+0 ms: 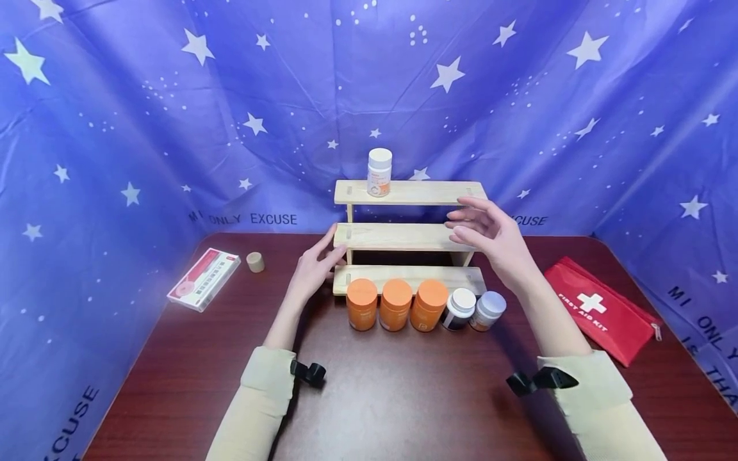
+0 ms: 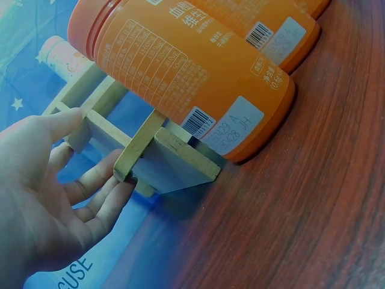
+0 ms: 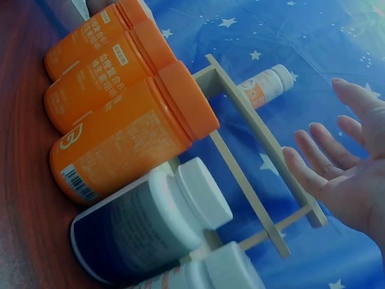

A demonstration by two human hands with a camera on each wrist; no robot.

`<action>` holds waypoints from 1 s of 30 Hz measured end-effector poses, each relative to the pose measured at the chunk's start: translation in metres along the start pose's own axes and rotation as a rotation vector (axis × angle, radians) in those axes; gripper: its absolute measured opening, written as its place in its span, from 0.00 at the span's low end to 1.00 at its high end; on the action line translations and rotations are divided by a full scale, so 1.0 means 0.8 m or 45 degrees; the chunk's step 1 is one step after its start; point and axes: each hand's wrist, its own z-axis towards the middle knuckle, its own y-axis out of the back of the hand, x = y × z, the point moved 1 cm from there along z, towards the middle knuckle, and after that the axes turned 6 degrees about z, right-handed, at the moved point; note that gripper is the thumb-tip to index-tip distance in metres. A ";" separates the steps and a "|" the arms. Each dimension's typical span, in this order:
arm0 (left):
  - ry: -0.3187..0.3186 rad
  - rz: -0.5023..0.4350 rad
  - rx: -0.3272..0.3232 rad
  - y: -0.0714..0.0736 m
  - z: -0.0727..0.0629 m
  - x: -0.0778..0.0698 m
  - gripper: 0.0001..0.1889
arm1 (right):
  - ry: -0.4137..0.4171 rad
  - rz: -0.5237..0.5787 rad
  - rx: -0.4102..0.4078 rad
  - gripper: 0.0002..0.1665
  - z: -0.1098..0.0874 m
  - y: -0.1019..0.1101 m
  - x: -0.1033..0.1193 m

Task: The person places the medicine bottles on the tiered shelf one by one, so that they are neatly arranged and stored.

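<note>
A three-step wooden shelf stands at the back of the table. My left hand is at its left end, fingertips against the ends of the boards. Off the shelf's right end is my right hand, fingers spread loosely and holding nothing. On the top step sits a white bottle, left of the middle. In front of the lowest step stand three orange bottles, a dark-labelled bottle with a white cap and a smaller bottle with a pale lid, lined up in a row.
To the left lie a red-and-white box and a small pale cylinder. A red first aid pouch lies at the right, beyond my right forearm. Behind the table hangs a blue curtain with stars.
</note>
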 end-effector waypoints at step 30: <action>0.004 0.005 -0.002 0.000 -0.001 0.000 0.34 | -0.009 -0.145 0.118 0.34 -0.076 0.055 -0.028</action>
